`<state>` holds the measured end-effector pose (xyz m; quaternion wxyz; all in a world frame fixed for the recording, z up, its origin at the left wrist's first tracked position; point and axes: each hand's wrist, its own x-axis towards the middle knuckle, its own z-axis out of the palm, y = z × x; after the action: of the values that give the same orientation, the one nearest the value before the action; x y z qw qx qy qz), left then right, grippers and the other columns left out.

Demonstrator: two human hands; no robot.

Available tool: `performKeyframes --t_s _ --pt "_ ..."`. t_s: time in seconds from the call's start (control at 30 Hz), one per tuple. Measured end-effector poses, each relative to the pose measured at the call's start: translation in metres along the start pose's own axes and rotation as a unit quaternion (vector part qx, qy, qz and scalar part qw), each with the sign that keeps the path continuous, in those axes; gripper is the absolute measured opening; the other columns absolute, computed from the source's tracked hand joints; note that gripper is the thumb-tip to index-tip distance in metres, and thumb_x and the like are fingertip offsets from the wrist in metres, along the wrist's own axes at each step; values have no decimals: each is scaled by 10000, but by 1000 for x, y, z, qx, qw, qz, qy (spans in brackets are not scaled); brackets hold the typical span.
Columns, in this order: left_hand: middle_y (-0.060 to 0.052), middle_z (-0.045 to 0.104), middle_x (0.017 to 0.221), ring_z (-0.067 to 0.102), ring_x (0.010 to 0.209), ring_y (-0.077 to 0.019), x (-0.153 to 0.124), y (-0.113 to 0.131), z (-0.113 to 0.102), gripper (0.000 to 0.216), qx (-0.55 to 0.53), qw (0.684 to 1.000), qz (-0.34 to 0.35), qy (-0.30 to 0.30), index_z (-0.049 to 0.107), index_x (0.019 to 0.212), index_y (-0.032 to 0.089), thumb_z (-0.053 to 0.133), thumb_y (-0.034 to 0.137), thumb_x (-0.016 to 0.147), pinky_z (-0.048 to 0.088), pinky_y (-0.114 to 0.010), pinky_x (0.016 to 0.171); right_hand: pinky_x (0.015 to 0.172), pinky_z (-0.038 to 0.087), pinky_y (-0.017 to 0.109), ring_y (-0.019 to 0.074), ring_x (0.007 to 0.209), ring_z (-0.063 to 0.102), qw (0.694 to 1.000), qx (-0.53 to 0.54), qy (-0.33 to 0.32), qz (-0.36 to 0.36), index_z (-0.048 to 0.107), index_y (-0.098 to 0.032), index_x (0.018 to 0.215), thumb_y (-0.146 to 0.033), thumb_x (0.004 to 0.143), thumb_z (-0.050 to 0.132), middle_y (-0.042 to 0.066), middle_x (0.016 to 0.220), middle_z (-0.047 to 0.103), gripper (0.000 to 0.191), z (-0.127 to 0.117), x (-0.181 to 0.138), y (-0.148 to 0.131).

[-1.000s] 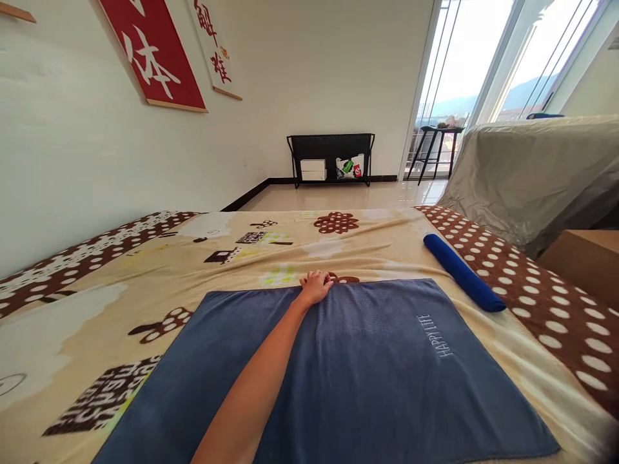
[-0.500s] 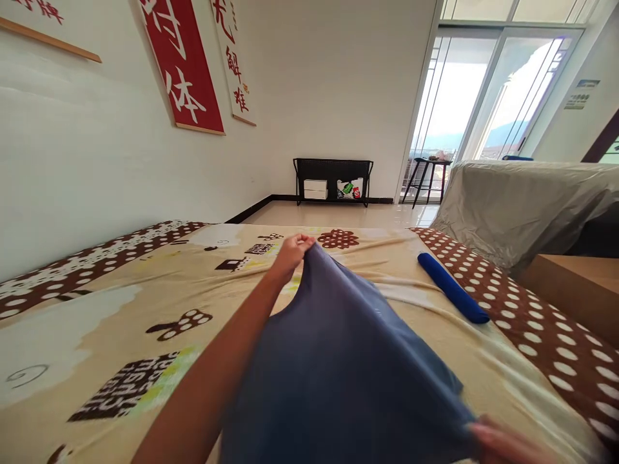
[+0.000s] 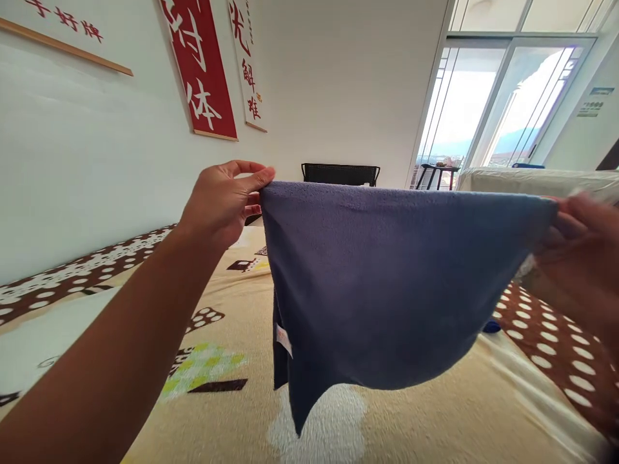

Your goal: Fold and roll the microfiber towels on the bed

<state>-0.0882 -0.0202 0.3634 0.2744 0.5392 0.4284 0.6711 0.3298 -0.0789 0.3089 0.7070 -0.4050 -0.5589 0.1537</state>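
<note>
A blue-grey towel (image 3: 387,277) hangs folded over between my two hands, its top edge stretched nearly level above the bed. My left hand (image 3: 222,200) pinches its upper left corner between thumb and fingers. At the far right, my right hand (image 3: 580,245), somewhat blurred, grips the upper right corner. A small white label (image 3: 284,339) shows on the towel's left side, and its lower corners dangle over the blanket (image 3: 232,419). Most of a rolled blue cloth (image 3: 492,327) on the bed is hidden behind the towel; only its end shows.
The patterned blanket has a brown border with white dots (image 3: 546,348). Behind the bed stands a black rack (image 3: 338,173), partly covered by the towel. A stool (image 3: 438,174) is near the glass door (image 3: 469,96), and a plastic-covered piece of furniture (image 3: 522,180) sits at the right.
The towel has been lifted off the bed and pulled taut between both hands. My left hand has come up and leftward; my right hand has risen at the right side.
</note>
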Motion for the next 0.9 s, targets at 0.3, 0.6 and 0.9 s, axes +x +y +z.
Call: performKeyframes --t_s 0.3,0.6,0.9 --pt "23 601 670 518 523 -97 44 -75 11 346 48 990 -102 79 584 739 166 882 296 621 395 -295 577 792 486 302 86 794 680 983 96 -42 153 444 151 1317 -185 815 716 307 1171 629 662 62 49 66" --pt "51 615 762 603 816 -127 41 -71 47 265 85 982 73 149 600 861 215 750 419 782 486 -328 831 630 350 177 -35 656 558 994 55 27 95 509 104 1317 -181 804 652 151 1023 685 604 61 71 77" --pt "19 727 837 711 755 -245 -199 -170 -55 385 261 956 -130 -41 650 851 311 767 607 635 607 -352 692 693 602 304 253 863 710 946 -137 -91 279 767 -285 954 -449 627 827 73 970 745 372 -51 -176 142"
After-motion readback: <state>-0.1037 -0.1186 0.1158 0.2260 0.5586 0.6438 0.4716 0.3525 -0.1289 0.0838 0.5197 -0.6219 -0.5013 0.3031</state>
